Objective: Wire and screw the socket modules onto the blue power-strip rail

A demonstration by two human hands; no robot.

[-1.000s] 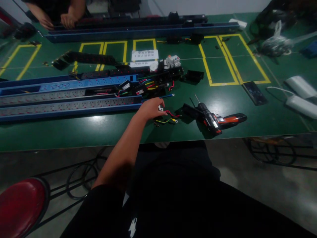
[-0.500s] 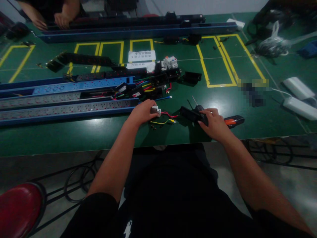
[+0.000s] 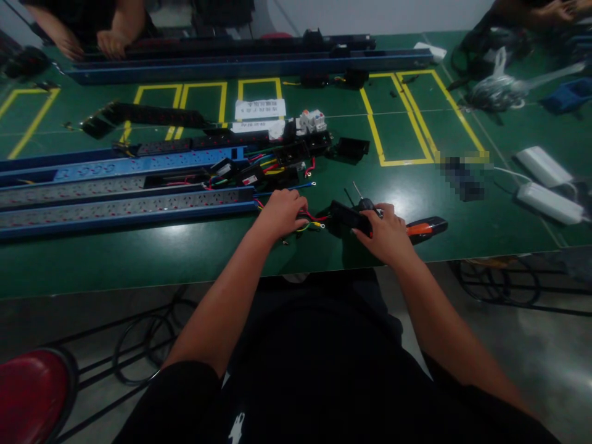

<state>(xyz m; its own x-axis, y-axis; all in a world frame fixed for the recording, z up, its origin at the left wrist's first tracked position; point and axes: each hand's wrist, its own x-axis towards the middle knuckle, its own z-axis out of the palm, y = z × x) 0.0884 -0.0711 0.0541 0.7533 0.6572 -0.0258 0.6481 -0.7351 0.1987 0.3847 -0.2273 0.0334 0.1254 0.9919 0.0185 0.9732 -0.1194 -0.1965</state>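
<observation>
My left hand (image 3: pixel 283 214) is curled at the red wires (image 3: pixel 318 217), near the end of the nearest blue socket strip (image 3: pixel 203 198); its fingers cover whatever is in them. A yellow-green wire with a ring terminal (image 3: pixel 319 226) pokes out beside it. My right hand (image 3: pixel 386 231) grips a black housing (image 3: pixel 348 217), into which the red wires run. Just behind that hand lies a screwdriver (image 3: pixel 365 202), its shaft pointing away. An orange and black tool (image 3: pixel 426 229) rests to the right. Small screws (image 3: pixel 285 243) lie close to the table's front edge.
More socket strips (image 3: pixel 152 162) and loose wired black parts (image 3: pixel 291 151) fill the left and middle. Long blue rails (image 3: pixel 250 63) lie at the back, with a person's hands (image 3: pixel 111 44) on them. White adapters (image 3: pixel 548 200) sit right; a red stool (image 3: pixel 34 394) stands lower left.
My left hand has moved slightly right, and the white connector it held is now hidden. My right hand has shifted its grip along the black housing. The whole view has shifted a little.
</observation>
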